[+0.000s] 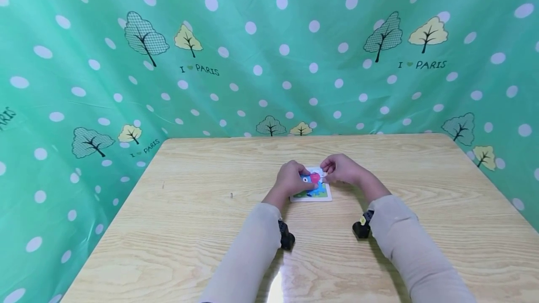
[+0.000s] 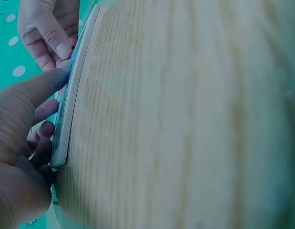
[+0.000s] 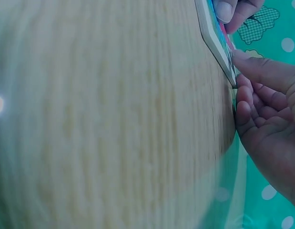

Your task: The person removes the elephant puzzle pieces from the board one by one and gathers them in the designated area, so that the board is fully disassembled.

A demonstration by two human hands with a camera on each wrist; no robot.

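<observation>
A small square picture jigsaw puzzle with a white border lies flat on the table, showing blue, green and pink. My left hand holds it at its left side, thumb laid across the picture and curled fingers by the edge. In the left wrist view the puzzle's pale side edge shows beside that thumb. At the far right corner, my right hand pinches a small whitish puzzle piece between thumb and fingers. The right wrist view has the right thumb right at the puzzle's corner; the fingers partly hide the piece.
The wood-grain table extends around the puzzle. A green dotted curtain hangs behind and at the sides. Black wrist cameras sit below both sleeves. A tiny dark mark shows on the table left of the hands.
</observation>
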